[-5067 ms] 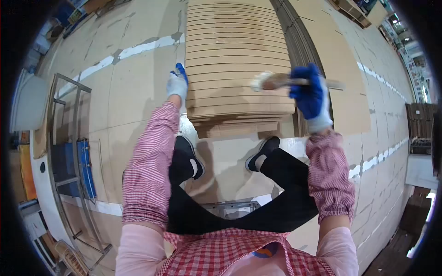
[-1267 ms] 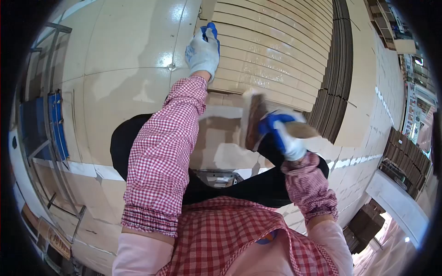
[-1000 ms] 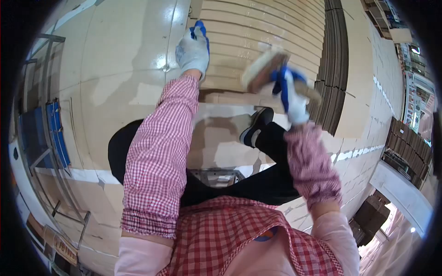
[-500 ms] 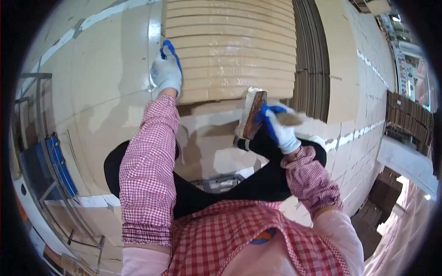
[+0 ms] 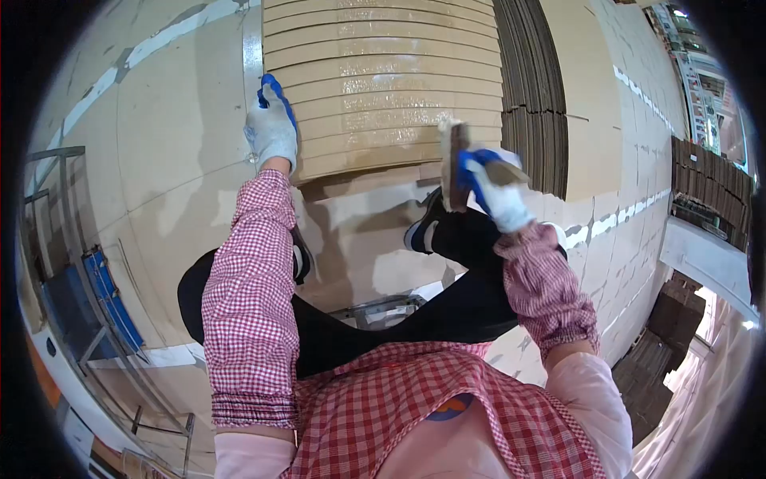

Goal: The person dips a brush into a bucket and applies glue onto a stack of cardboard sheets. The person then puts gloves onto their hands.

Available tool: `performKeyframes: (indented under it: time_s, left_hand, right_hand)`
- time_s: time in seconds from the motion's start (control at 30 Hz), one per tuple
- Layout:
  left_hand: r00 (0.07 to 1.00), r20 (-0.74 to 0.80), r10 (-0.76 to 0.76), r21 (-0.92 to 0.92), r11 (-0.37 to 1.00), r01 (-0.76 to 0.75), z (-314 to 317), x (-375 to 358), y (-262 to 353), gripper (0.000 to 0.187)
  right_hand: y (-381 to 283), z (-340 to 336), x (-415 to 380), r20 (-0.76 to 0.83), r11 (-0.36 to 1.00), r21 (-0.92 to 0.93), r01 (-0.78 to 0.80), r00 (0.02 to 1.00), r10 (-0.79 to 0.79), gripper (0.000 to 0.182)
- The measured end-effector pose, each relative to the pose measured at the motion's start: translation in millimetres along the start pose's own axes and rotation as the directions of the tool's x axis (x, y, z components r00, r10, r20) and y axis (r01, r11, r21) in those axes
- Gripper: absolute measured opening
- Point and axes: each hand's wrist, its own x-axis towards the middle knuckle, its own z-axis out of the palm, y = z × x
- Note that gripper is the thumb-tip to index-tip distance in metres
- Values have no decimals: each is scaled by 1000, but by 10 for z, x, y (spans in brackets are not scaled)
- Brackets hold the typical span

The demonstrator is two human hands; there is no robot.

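A fanned row of overlapping cardboard sheets (image 5: 383, 80) lies in front of me, with a wet, shiny band down its middle. My left hand (image 5: 273, 128), in a white glove with blue fingers, lies along the left edge of the sheets, its fingers stretched forward against that edge. In my right hand (image 5: 496, 191), gloved alike, is a wide brush (image 5: 455, 164) with a brown wooden head and whitish bristles. The bristles are close to the near right corner of the sheets. Its handle sticks out to the right of my fist, slightly smeared by motion.
To the right of the sheets stands a dark row of stacked cardboard edges (image 5: 533, 104), beside a flat tan board (image 5: 589, 120). Metal frames (image 5: 64, 176) and a blue panel (image 5: 108, 295) are at the left. More brown cardboard stacks (image 5: 710, 176) stand at far right.
My right hand has moved the brush forward and a little right, up to the sheets' near right corner. The view has shifted slightly; my left hand stays at the left edge.
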Motion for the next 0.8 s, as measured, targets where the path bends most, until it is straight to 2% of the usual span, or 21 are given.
performKeyframes:
  time_s: [0.07, 0.1, 0.2, 0.23, 0.33, 0.37, 0.4, 0.43, 0.47, 0.5, 0.53, 0.6, 0.67, 0.8]
  left_hand:
    - [1000, 6, 11, -15, 1000, -11, -3, 28, 38, 57]
    - [1000, -17, 23, -48, 999, -24, 13, 53, 52, 57]
    - [999, -21, 39, -75, 996, -40, 12, -16, -19, 58]
    - [1000, -18, 22, -51, 998, -22, 18, 4, -14, 55]
    - [1000, -12, -3, 0, 1000, 3, -8, 0, 7, 48]
    - [1000, -18, 8, -10, 1000, -9, -5, 4, 6, 48]
    - [999, -34, 11, -27, 1000, -12, 16, 1, 2, 47]
    - [999, -38, 12, -30, 999, -13, 25, -11, -13, 47]
    - [999, -35, 16, -22, 1000, -17, 15, -31, -48, 47]
    - [1000, -19, 9, -12, 1000, -9, 8, -34, -73, 47]
    - [1000, -10, 7, -12, 1000, -7, 12, -7, -58, 46]
    - [1000, -7, 7, -16, 1000, -7, 23, 3, -57, 46]
    - [999, -34, 29, -34, 999, -31, 31, 0, -70, 46]
    - [998, -45, 32, 18, 999, -31, 20, 34, -53, 45]
  right_hand:
    - [-13, 43, 52, 51, 986, -161, -29, 998, 37, 16]
    - [26, 12, 71, 51, 986, -166, -15, 998, 23, 16]
    - [157, -28, -230, 45, 974, 149, -173, 985, 168, 15]
    - [179, 0, -208, 43, 974, 150, -170, 985, 165, 15]
    - [203, 135, -116, -193, 983, -85, 160, 966, -174, 15]
    - [198, 107, -52, -201, 978, -91, 186, 959, -201, 15]
    - [195, 36, -2, -198, 990, 122, 71, 979, -46, 16]
    - [140, -4, -4, -155, 940, 334, -67, 980, 124, 17]
    - [80, 2, -47, -75, 819, 531, -219, 950, 303, 18]
    - [40, -92, 49, -68, 839, 497, -222, 954, 292, 19]
    - [-160, -225, 332, -63, 863, 460, -212, 961, 270, 21]
    - [-319, -299, 905, -199, 891, 452, 36, 978, 62, 23]
    - [-370, -241, 1456, -324, 863, 468, 188, 945, -30, 23]
    - [-211, -10, 1896, -301, 882, 428, 197, 951, -67, 23]
